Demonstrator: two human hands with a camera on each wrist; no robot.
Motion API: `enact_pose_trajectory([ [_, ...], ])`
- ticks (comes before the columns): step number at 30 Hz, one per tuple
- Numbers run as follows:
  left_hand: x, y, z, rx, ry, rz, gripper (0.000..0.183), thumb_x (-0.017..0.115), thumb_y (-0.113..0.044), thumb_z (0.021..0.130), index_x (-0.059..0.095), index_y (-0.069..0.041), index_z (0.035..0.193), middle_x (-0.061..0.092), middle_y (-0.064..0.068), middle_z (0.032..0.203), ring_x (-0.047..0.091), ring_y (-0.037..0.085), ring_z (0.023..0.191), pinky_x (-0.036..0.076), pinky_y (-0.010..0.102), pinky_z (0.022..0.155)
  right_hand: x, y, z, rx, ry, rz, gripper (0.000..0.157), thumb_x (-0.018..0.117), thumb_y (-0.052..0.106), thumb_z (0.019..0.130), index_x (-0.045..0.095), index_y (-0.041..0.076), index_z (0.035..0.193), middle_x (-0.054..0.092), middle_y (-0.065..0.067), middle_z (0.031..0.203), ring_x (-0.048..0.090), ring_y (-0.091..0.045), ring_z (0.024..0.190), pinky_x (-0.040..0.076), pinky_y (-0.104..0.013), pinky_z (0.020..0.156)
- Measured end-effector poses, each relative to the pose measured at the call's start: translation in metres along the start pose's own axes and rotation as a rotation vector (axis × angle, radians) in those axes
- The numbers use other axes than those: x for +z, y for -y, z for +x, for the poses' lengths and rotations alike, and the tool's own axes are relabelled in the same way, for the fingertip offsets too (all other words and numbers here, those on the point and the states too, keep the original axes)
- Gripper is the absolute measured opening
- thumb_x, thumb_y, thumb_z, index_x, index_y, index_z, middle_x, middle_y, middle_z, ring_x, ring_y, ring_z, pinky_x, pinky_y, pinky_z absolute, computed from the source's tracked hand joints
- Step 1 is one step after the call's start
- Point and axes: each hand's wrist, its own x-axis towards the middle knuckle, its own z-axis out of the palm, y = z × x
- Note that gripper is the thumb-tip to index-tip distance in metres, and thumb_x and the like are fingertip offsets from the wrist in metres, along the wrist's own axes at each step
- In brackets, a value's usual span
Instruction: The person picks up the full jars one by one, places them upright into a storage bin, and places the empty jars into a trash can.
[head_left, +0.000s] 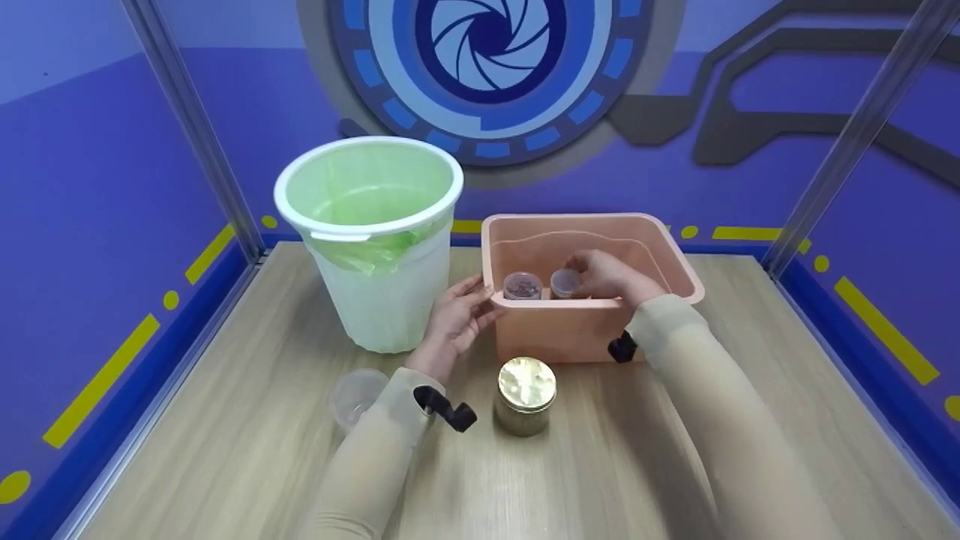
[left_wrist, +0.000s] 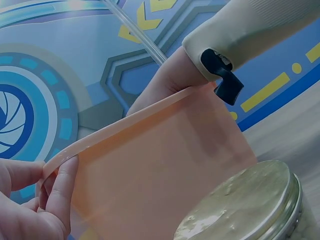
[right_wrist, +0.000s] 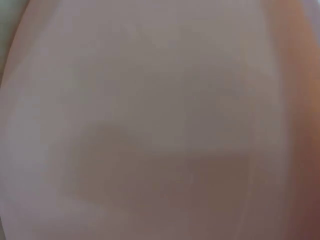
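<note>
In the head view a peach plastic bin [head_left: 570, 334] stands on the table, and my left hand [head_left: 455, 322] pinches its near left corner. The left wrist view shows the thumb and fingers [left_wrist: 64, 187] on either side of the bin's rim [left_wrist: 115, 125]. My right hand [head_left: 607, 276] reaches over the near rim into the bin, its fingers around a small clear cup [head_left: 565, 282]. Left of that cup, a second clear cup [head_left: 523, 285] with dark bits sits inside the bin. The right wrist view is filled by a blurred pinkish surface.
A white bucket [head_left: 382, 300] with a green liner stands left of the bin. In front of the bin is a gold-lidded jar [head_left: 525, 396]. A clear empty container [head_left: 358, 397] lies beside the left forearm. Printed walls and metal posts [head_left: 851, 135] enclose the table.
</note>
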Motion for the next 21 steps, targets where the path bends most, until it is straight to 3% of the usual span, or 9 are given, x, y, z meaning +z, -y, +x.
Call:
enact_pose_trajectory([
  [4,-0.0003,0.0002,-0.0003,0.001,0.009,0.002,0.049,0.054,0.008,0.100,0.047,0.007,0.148,0.057,0.026,0.141,0.066,0.023,0.095,0.067,0.029,0.074,0.0017,0.0002,0.0001,0.013,0.022,-0.036,0.046,0.074,0.007,0.085,0.062,-0.004,0.128,0.065,-0.025,0.130,0.061,-0.037,0.119,0.053,-0.049,0.104],
  [16,-0.0004,0.0008,-0.0006,-0.002,0.010,-0.003,0.049,0.053,0.008,0.101,0.045,0.007,0.149,0.052,0.026,0.149,0.067,0.021,0.096,0.067,0.028,0.074,0.0034,-0.0019,-0.0019,0.062,0.018,-0.016,0.042,0.065,0.005,0.092,0.061,-0.003,0.133,0.065,-0.024,0.132,0.060,-0.037,0.120,0.051,-0.052,0.109],
  [21,0.0003,-0.0009,-0.0003,0.002,0.006,-0.001,0.049,0.052,0.008,0.101,0.045,0.007,0.149,0.051,0.026,0.149,0.066,0.024,0.100,0.066,0.028,0.073,-0.0010,0.0023,-0.0036,0.034,0.006,0.039,0.054,0.073,0.008,0.091,0.056,0.000,0.141,0.060,-0.024,0.141,0.058,-0.040,0.128,0.051,-0.054,0.111],
])
